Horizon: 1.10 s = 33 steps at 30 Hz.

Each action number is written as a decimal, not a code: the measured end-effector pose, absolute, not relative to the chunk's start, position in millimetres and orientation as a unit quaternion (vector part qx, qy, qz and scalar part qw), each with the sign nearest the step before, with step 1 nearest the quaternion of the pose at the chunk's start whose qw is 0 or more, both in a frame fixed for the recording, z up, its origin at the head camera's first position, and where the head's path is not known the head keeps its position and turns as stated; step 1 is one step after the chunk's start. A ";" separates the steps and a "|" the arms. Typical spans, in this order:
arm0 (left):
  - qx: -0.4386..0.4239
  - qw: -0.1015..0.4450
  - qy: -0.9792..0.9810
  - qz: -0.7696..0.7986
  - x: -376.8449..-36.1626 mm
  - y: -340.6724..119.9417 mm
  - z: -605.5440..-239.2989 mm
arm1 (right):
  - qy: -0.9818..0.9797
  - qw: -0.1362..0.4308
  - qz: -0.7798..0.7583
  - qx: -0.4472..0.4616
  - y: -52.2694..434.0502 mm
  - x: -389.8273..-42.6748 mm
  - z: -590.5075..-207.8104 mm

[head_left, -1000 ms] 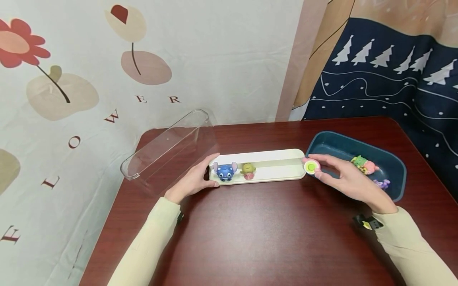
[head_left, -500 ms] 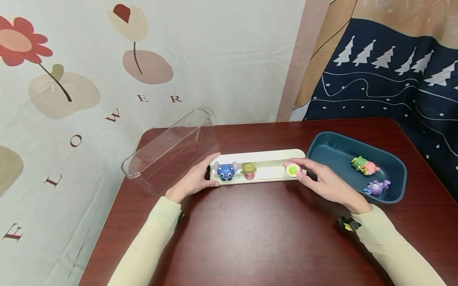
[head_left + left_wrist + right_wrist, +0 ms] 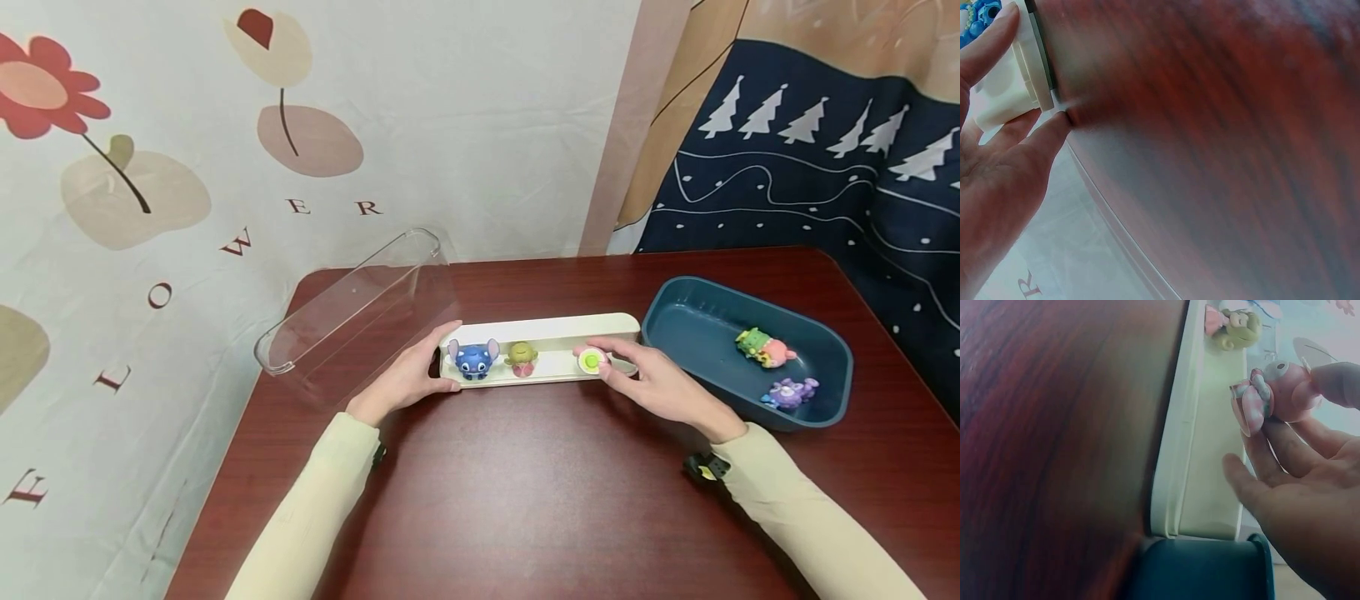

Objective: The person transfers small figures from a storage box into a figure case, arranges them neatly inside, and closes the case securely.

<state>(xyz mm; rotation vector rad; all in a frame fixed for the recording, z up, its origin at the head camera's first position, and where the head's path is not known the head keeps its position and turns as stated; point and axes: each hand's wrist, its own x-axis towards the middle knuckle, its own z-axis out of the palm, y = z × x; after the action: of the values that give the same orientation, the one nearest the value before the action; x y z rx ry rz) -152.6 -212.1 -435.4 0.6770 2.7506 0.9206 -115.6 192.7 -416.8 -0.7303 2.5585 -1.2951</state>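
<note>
The right hand [image 3: 660, 385] is pinching a pink toy [image 3: 592, 360] low over the tray [image 3: 558, 327], placing it as number 3 beside the green figure [image 3: 521, 357]. Next it probably needs setting down upright and letting go. The left hand [image 3: 408, 375], fingers curled round the tray's end, is steadying it.

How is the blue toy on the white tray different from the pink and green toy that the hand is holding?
The blue toy is blue with big ears; the pink toy is pink with a round green top. The blue toy stands free at the left end of the white tray, beside the left hand, while the right hand pinches the pink toy further right. Both are small figures over the same tray.
</note>
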 end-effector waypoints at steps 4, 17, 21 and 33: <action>0.229 0.080 0.919 0.310 -152.3 -211.3 -434.4 | 0.860 0.099 -0.437 -0.245 189.5 -118.7 -420.5; 0.229 0.083 0.920 0.306 -153.0 -210.3 -433.2 | 0.852 0.126 -0.450 -0.236 188.5 -124.4 -426.6; 0.227 0.084 0.921 0.306 -153.1 -211.0 -433.1 | 0.855 0.120 -0.445 -0.237 190.1 -125.6 -427.9; 0.228 0.080 0.920 0.308 -151.4 -211.4 -433.6 | 0.869 0.070 -0.439 -0.216 188.6 -124.6 -429.2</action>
<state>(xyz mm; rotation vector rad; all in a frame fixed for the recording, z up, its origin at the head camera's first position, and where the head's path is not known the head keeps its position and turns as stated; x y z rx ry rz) -151.4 -211.4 -433.6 0.6811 2.7515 0.9214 -124.6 188.6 -429.2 -0.6497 2.6152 -1.3213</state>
